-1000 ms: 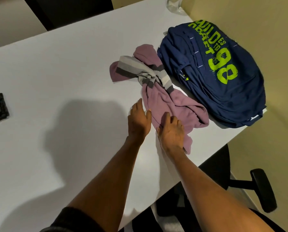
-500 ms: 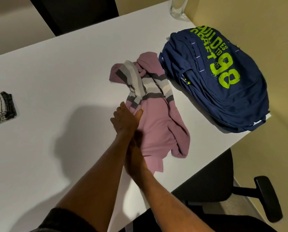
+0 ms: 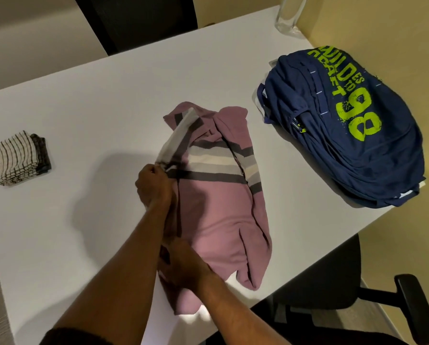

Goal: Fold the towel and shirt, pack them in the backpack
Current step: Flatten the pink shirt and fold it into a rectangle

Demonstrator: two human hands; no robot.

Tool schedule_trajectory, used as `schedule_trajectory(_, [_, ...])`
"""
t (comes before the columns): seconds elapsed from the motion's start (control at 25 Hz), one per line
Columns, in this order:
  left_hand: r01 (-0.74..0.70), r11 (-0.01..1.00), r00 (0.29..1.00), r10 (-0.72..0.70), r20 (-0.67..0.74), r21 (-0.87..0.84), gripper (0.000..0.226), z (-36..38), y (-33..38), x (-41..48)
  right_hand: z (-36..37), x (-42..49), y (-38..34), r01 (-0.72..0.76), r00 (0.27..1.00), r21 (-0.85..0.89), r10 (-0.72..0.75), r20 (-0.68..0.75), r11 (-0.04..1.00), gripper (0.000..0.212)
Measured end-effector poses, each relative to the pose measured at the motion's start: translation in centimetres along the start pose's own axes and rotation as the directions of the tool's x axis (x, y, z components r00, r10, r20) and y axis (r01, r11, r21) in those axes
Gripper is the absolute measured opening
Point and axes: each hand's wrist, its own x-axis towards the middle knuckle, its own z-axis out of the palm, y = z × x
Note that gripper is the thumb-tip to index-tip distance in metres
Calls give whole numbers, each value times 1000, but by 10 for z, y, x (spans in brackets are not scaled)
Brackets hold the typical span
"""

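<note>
Light is dim and warm, seemingly falling from above and to the right: the left hand point(image 3: 153, 185) throws a soft grey shadow leftward over the white table point(image 3: 88, 100). A brighter patch lies on the table's near edge beside the shirt point(image 3: 215, 220). The wide lens bows the table's edges toward the corners. The right hand point(image 3: 183, 265) is slightly smeared; the backpack point(image 3: 320, 155) print reads clearly.

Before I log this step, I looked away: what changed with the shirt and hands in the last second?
The shirt, bunched a second ago, now lies spread flatter. The left hand moved up its left edge and pinches the striped band; the right hand shifted to the near left corner and holds it. The folded towel and backpack lie as before.
</note>
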Motion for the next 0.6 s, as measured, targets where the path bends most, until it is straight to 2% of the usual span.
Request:
schedule_trajectory(0.04, [45,999,998,-46,-36,-28,32,-8,-6,12,-12,2,-2,41,996,-59,-45,-76,997,34])
schedule_trajectory(0.12, [107,992,990,-112,-88,-64,31,-21,-18,34,-35,20,-1,-38,940,-24,28,-339,999,26])
schedule_trajectory(0.16, [118,992,985,-123,-118,-44,30,-26,-21,39,-49,29,3,-73,908,-8,63,-415,997,23])
schedule_trajectory(0.2, [94,996,983,-94,-158,-7,27,-31,-22,40,-66,37,8,-106,877,-25,82,-474,994,25])
schedule_trajectory(0.24, [12,999,981,-5,-194,36,23,-33,-22,35,-82,46,14,-126,856,-87,64,-513,988,28])
schedule_trajectory(0.28, [-142,988,969,150,-196,58,19,-34,-20,25,-102,52,17,-133,843,-160,26,-537,978,30])
schedule_trajectory(0.32, [-345,936,927,352,-131,74,16,-32,-18,10,-118,60,24,-137,843,-243,-15,-538,960,34])
schedule_trajectory(0.36, [-548,833,836,549,5,75,15,-27,-18,-9,-130,68,33,-148,853,-333,-50,-519,931,40])
schedule_trajectory(0.4, [-701,709,709,680,184,80,18,-20,-22,-28,-139,74,44,-160,873,-431,-77,-481,888,48])
schedule_trajectory(0.44, [-786,611,597,713,369,92,26,-12,-31,-46,-145,78,54,-156,898,-510,-93,-430,846,55])
schedule_trajectory(0.48, [-816,565,543,683,488,118,37,-4,-41,-57,-150,79,65,-161,917,-561,-86,-389,812,58])
schedule_trajectory(0.52, [-804,570,559,632,537,167,48,1,-53,-59,-154,80,76,-170,927,-596,-79,-367,785,59])
schedule_trajectory(0.6, [-762,585,634,588,503,277,59,-2,-73,-45,-165,80,93,-209,920,-654,-80,-383,727,58])
